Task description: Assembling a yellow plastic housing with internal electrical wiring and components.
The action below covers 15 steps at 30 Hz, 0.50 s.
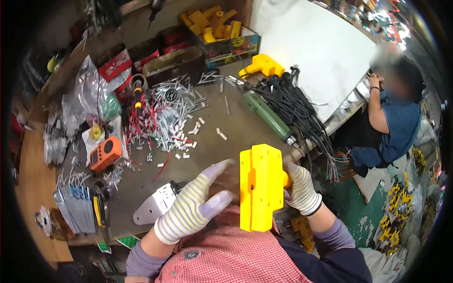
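Note:
Over my lap, my right hand [302, 187], in a striped glove, grips a yellow plastic housing [262, 188] from its right side. The housing has a seam down its length and several small holes. My left hand [198, 200], gloved alike, is left of the housing and apart from it. Its thumb and fingers are spread with nothing between them; the fingertips are slightly blurred. Close by the left hand, a pale metal plate with a white slotted part [158, 205] lies at the bench's front edge.
A green power screwdriver [268, 115] lies beside black cables [292, 99]. Another yellow housing [265, 65] rests behind them, near a box [233, 49] of yellow parts. Loose screws and wires [163, 111], an orange meter [105, 153] and a yellow-handled cutter [99, 211] occupy the left. A person [394, 111] sits at right.

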Tool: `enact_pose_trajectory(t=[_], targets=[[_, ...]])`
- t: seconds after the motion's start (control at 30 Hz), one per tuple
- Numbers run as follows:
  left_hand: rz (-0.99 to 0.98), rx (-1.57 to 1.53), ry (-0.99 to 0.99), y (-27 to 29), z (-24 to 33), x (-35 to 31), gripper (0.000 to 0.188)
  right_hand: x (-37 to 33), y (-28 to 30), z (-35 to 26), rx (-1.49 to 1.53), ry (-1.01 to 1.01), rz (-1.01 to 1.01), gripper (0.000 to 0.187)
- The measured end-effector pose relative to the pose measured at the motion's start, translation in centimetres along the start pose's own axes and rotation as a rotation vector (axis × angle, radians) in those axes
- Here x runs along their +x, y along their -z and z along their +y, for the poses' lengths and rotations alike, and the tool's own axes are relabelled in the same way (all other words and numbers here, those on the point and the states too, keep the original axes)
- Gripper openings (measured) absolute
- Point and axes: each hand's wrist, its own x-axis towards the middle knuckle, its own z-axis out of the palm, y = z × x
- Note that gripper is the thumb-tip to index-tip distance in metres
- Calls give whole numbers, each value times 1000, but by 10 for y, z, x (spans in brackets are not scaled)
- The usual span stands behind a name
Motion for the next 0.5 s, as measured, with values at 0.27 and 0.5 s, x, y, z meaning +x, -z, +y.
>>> enact_pose_trajectory(t=[0.27,0.5], targets=[[350,170,-261,4,-7,-13,54,-194,-63,118,187,-615,337,52],[184,271,-83,-15,2,-12,46,-328,-133,227,346,-1375,850,27]])
